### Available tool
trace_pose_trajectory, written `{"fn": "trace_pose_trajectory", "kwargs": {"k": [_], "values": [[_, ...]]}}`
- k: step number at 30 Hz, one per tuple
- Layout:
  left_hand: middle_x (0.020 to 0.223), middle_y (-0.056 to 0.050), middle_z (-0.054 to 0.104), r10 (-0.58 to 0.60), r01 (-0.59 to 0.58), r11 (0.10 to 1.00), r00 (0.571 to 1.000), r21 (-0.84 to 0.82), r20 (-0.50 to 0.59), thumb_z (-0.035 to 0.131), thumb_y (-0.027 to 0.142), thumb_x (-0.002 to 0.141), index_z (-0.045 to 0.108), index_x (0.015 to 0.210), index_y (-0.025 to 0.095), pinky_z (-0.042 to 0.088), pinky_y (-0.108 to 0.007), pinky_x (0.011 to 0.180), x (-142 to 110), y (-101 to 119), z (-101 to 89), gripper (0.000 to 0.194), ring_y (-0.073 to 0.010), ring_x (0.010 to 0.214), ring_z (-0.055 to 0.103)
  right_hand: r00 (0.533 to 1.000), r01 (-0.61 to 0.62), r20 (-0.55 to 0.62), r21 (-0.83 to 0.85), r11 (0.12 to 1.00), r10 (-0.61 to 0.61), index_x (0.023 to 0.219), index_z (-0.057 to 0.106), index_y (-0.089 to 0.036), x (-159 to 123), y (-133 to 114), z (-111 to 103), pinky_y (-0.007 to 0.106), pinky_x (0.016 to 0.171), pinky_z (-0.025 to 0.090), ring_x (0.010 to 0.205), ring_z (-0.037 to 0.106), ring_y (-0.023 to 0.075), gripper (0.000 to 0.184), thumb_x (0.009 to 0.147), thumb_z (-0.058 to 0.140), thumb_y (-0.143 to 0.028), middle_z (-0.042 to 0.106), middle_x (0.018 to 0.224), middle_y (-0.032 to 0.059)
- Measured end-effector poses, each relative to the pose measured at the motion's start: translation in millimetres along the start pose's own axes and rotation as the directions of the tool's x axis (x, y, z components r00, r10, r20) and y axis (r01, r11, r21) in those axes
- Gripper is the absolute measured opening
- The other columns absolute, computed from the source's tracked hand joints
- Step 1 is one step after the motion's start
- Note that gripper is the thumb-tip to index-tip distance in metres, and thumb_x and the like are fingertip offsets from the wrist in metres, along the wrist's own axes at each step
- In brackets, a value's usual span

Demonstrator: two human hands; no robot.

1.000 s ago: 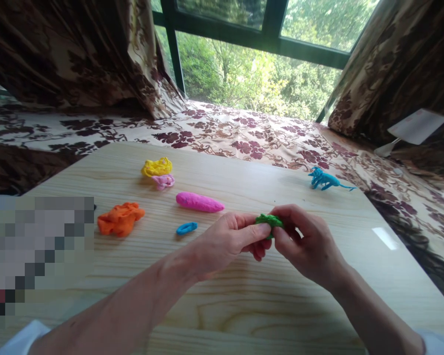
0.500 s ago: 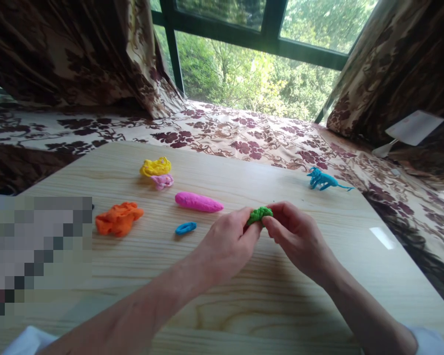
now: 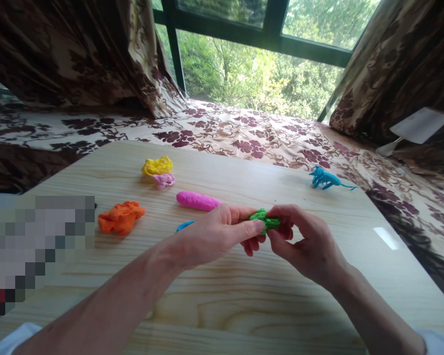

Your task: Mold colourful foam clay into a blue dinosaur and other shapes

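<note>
Both my hands pinch a lump of green clay (image 3: 263, 218) just above the middle of a light wooden table (image 3: 244, 305). My left hand (image 3: 216, 234) grips its left side with thumb and fingers closed. From the right, my right hand (image 3: 305, 244) holds the other side with fingertips pressed on it. Just left of my left hand lies a pink clay roll (image 3: 197, 200). A blue clay ring (image 3: 184, 226) is partly hidden behind my left hand.
Further left on the table lie an orange clay lump (image 3: 120, 217), a yellow clay tangle (image 3: 157, 165) and a small pale pink piece (image 3: 164, 180). A blue clay animal figure (image 3: 325, 179) stands at the far right. Floral fabric and curtains surround the table below a window.
My hands have kept kneading the green clay, dropping slightly lower and shifting grip. My left hand now covers part of the blue ring.
</note>
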State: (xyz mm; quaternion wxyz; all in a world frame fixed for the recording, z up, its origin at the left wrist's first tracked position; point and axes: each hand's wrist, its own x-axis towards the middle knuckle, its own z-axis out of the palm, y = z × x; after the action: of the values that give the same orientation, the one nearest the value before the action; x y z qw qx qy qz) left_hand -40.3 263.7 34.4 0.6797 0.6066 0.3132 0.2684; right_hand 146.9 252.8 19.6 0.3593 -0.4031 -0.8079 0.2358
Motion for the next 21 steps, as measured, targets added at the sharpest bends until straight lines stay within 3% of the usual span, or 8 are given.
{"fn": "trace_pose_trajectory", "kwargs": {"k": [2,6,10,12,13,15,18,21], "values": [[0.074,0.000,0.053,0.023,-0.022,0.998,1.000,0.057,-0.004,0.043,0.026,0.087,0.060,0.088,0.014,0.042,-0.023,0.064,-1,0,1.7,0.021,-0.0105,0.068,0.049,0.998,-0.064,-0.004,0.061,0.996,0.064,0.094,0.055,-0.021,-1,-2,1,0.019,0.048,0.037,0.054,0.046,0.0078,0.021,0.076,0.056,-0.010,0.054,0.065,-0.0044],[0.067,0.002,0.052,0.120,-0.059,0.944,0.978,0.323,-0.171,0.040,0.028,0.089,0.057,0.080,0.016,0.039,-0.020,0.056,-1,-7,14.1,0.023,-0.0097,0.063,0.049,0.964,-0.251,-0.004,0.305,0.919,0.265,0.086,0.055,-0.020,-1,-4,3,0.018,0.045,0.033,0.053,0.044,0.0070,0.012,0.078,0.053,-0.011,0.053,0.063,-0.0045],[0.080,-0.002,0.060,0.393,-0.153,0.744,0.888,0.651,-0.240,0.041,0.022,0.088,0.057,0.087,0.016,0.040,-0.026,0.070,2,-16,27.3,0.017,-0.0139,0.076,0.054,0.880,-0.439,0.157,0.631,0.640,0.449,0.079,0.054,-0.019,3,-1,6,0.017,0.040,0.022,0.045,0.029,0.0044,0.003,0.082,0.054,-0.020,0.040,0.053,-0.0077],[0.087,-0.006,0.061,0.449,-0.123,0.653,0.857,0.747,-0.252,0.041,0.021,0.088,0.058,0.092,0.015,0.039,-0.031,0.077,3,-20,29.5,0.019,-0.0177,0.083,0.054,0.840,-0.501,0.247,0.695,0.516,0.483,0.077,0.052,-0.019,5,2,9,0.017,0.039,0.017,0.043,0.023,0.0042,0.008,0.082,0.054,-0.025,0.033,0.051,-0.0089],[0.087,-0.006,0.061,0.445,-0.091,0.640,0.853,0.763,-0.271,0.041,0.022,0.088,0.058,0.092,0.015,0.038,-0.032,0.078,4,-21,29.1,0.020,-0.0188,0.084,0.054,0.831,-0.517,0.264,0.692,0.504,0.489,0.078,0.052,-0.019,5,3,10,0.017,0.039,0.017,0.043,0.023,0.0044,0.010,0.083,0.054,-0.027,0.032,0.051,-0.0089],[0.081,-0.005,0.060,0.371,-0.038,0.716,0.866,0.697,-0.334,0.040,0.025,0.088,0.059,0.087,0.016,0.039,-0.031,0.072,5,-23,25.9,0.021,-0.0181,0.079,0.054,0.855,-0.491,0.212,0.623,0.608,0.473,0.082,0.055,-0.019,5,5,12,0.018,0.040,0.022,0.045,0.028,0.0053,0.012,0.084,0.053,-0.031,0.035,0.054,-0.0074],[0.063,0.001,0.053,0.121,0.016,0.942,0.915,0.334,-0.386,0.039,0.035,0.088,0.056,0.075,0.017,0.039,-0.025,0.057,8,-21,18.6,0.028,-0.0130,0.061,0.050,0.952,-0.295,0.018,0.321,0.900,0.305,0.102,0.058,-0.021,3,6,10,0.022,0.050,0.036,0.057,0.043,0.0088,0.020,0.084,0.053,-0.028,0.051,0.071,-0.0014],[0.062,0.001,0.051,-0.051,0.031,0.997,0.945,-0.069,-0.324,0.039,0.042,0.087,0.054,0.071,0.016,0.039,-0.023,0.054,9,-18,13.9,0.034,-0.0112,0.057,0.047,0.998,-0.045,-0.041,0.023,0.999,0.046,0.123,0.048,-0.020,2,6,5,0.025,0.060,0.042,0.064,0.047,0.0105,0.043,0.081,0.056,-0.021,0.055,0.089,0.0026]]}}
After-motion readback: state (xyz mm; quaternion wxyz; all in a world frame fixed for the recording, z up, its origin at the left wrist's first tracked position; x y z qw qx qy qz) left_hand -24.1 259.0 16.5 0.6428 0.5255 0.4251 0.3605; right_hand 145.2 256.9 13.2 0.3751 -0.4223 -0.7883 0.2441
